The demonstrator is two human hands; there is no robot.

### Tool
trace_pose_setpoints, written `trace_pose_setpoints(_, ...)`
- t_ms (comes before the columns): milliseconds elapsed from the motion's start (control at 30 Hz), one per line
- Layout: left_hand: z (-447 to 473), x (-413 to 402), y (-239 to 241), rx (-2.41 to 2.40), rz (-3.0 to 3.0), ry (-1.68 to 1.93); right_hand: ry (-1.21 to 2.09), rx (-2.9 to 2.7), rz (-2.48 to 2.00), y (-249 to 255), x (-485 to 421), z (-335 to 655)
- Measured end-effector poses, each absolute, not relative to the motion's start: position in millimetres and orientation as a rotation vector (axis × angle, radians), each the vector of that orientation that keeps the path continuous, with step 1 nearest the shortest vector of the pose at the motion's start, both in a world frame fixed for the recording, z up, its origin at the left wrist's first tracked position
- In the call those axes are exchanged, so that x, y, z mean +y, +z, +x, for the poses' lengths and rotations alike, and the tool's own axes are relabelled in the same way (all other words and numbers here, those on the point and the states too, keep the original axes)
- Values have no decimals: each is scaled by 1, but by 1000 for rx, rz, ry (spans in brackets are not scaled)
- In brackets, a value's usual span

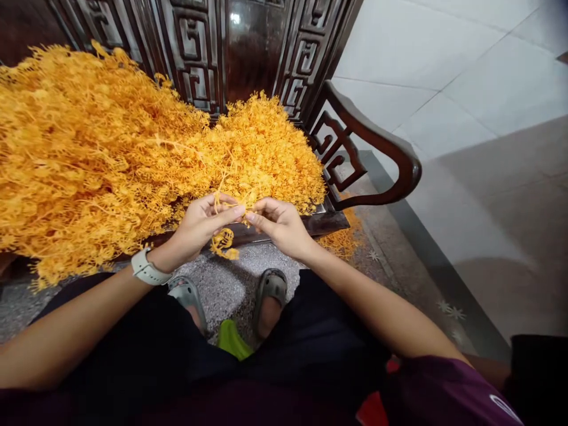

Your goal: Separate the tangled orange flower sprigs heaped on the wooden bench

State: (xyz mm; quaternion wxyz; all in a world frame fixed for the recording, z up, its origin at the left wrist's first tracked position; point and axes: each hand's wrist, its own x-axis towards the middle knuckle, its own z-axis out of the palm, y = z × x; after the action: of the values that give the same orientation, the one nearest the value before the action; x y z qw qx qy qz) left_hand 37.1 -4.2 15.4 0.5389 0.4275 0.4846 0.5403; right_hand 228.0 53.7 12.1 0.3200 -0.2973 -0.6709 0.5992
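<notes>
Both hands meet in front of a large heap of yellow-orange artificial sprigs (133, 148). My left hand (202, 225), with a pale watch (148, 267) on its wrist, pinches a yellow plastic sprig (218, 201) between thumb and fingers. Fingertips of my right hand (280, 223) close on the same sprig a little to the right, almost touching the left thumb. Below the left fingers dangles a curled yellow piece (225, 244); whether it joins the held sprig I cannot tell. The exact spot gripped is hidden by the fingers.
The heap lies on a dark carved wooden bench (328, 223) with a curved armrest (399, 160) at right. More yellow pieces (344, 236) lie on the floor beside it. Something green (233, 340) is between my feet. A white tiled wall (421, 65) rises at right.
</notes>
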Motion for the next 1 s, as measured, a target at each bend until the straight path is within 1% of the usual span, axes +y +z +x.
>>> trace_pose_setpoints(167, 27, 4, 6, 1212, 1004, 1406, 1115, -2180, -523, 18, 46, 235)
trace_pose_setpoints(267, 24, 8, 4, 1248, 1132, 1480, 1026, -2203, -356, 24, 41, 235)
trace_pose_setpoints(400, 20, 13, 6, 1303, 1259, 1474, 1187, -2035, -300, 36, 43, 242)
trace_pose_setpoints(533, -10, 28, 7, 1456, 1108, 1587, 1356, -1825, -155, 65, 50, 265)
trace_pose_setpoints(600, -27, 34, 8, 1471, 991, 1612, 1462, -1976, -62, 80, 52, 279)
trace_pose_setpoints(667, -36, 36, 11, 1434, 932, 1587, 1652, -2325, 38, 89, 54, 286)
trace_pose_setpoints(733, -34, 33, 14, 1417, 911, 1524, 1855, -2687, 153, 89, 56, 287)
trace_pose_setpoints(800, -26, 29, 16, 1424, 895, 1445, 2058, -2853, 292, 82, 62, 284)
trace_pose_setpoints(833, -21, 27, 16, 1425, 889, 1405, 2146, -2799, 305, 78, 67, 282)
trace_pose_setpoints(867, -18, 26, 16, 1422, 888, 1372, 2190, -2640, 226, 75, 73, 280)
trace_pose_setpoints(900, -15, 25, 15, 1415, 889, 1353, 2170, -2408, 58, 72, 80, 278)
trace_pose_setpoints(1000, -10, 25, 11, 1403, 869, 1329, 1850, -1640, -587, 62, 102, 273)
